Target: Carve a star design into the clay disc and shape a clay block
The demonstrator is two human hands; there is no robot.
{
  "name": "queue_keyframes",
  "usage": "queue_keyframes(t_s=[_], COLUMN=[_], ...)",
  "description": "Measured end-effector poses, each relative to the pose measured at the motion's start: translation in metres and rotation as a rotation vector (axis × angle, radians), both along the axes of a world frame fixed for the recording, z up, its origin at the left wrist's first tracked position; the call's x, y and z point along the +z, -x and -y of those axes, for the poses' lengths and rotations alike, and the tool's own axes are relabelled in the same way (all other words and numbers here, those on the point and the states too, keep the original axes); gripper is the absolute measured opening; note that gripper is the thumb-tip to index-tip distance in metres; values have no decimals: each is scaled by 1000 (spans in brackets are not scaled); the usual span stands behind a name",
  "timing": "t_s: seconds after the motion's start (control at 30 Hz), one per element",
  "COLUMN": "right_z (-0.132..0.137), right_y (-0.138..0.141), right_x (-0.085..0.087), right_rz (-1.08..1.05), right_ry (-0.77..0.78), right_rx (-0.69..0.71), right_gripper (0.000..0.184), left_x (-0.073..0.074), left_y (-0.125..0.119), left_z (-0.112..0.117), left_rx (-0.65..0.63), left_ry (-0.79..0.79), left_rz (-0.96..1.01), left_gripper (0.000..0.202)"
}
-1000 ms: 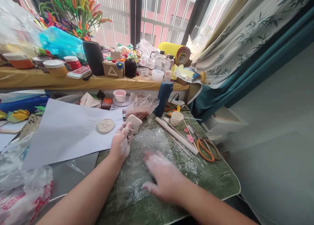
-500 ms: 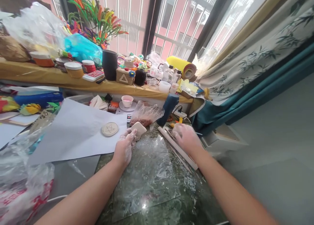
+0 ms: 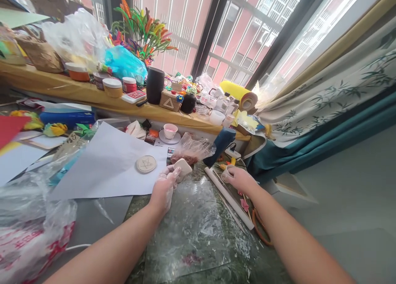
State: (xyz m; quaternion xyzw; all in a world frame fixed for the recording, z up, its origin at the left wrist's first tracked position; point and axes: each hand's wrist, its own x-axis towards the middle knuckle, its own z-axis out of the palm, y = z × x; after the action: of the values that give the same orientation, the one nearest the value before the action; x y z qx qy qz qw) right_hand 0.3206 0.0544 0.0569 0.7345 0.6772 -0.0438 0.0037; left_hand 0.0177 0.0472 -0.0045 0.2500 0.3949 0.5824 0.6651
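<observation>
My left hand, dusted white, pinches a pale slab of clay at the far edge of a clear plastic sheet on the green table. My right hand has reached to the right and is wrapped round a small white paper cup, its fingers closed on it. A round clay disc with a star mark lies on a white paper sheet just left of my left hand. A white rolling rod lies between my two hands.
Orange-handled scissors lie by my right forearm. A plastic bag of brown material and a dark blue bottle stand behind the clay. A cluttered yellow shelf runs along the window. A crumpled plastic bag sits at lower left.
My right hand left the plastic sheet, moved right and away, and closed on the paper cup. The view tilted up and leftward. My left hand kept hold of the clay slab.
</observation>
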Motion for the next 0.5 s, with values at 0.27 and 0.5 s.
queue_keyframes(t_s=[0.27,0.5], right_z=[92,146], right_y=[116,166], right_x=[-33,-55], right_rz=[-163,-450], right_ry=[10,254], right_rx=[206,642], right_gripper=[49,70], left_x=[1,-1], left_y=[-1,-2], left_z=[0,-2], left_rx=[0,-16], left_ry=[-30,-56], left_rz=[-7,43], left_gripper=[57,55])
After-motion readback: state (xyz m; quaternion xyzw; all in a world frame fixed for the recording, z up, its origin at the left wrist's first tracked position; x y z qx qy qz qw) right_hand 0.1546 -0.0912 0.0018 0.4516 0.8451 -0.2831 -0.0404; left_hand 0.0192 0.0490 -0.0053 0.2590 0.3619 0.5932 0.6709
